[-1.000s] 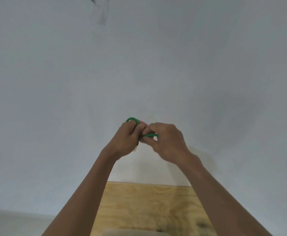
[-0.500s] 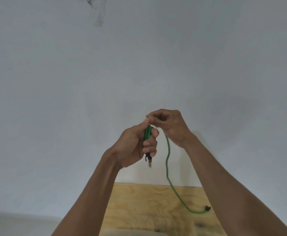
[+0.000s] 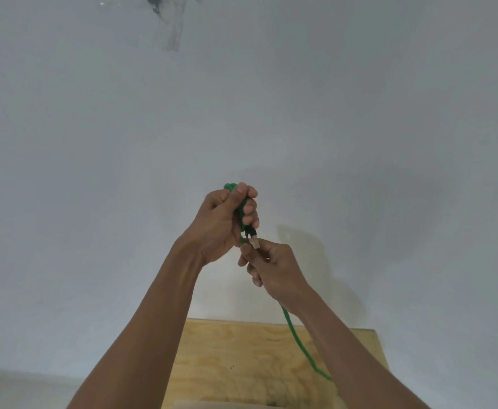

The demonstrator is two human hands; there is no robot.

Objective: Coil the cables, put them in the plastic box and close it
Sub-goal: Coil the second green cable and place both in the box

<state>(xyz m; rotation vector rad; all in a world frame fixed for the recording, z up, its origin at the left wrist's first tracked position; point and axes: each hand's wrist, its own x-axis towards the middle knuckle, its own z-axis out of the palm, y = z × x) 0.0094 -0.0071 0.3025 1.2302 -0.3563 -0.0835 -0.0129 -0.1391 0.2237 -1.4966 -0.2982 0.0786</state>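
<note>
Head view, the only one supplied: both hands are raised in front of a plain pale wall (image 3: pixel 360 128), above a plywood tabletop (image 3: pixel 242 355) seen along the lower edge. Left hand (image 3: pixel 221 222), fingers (image 3: pixel 249 208) curled closed round a small bundle of green cable (image 3: pixel 299 343), a loop showing above the fist and a dark-booted connector (image 3: pixel 253 239) hanging just below it. Right hand (image 3: pixel 274 270), just beneath the left, fingers pressed together in a pinch on the cable next to that connector; the free length passes under the right wrist and trails down toward the tabletop, its far end hidden by the forearm. Judged progress: coiling of this cable is begun, not finished. No plastic box can be identified, so boxing and closing remain outstanding; other cables are not visible.
</note>
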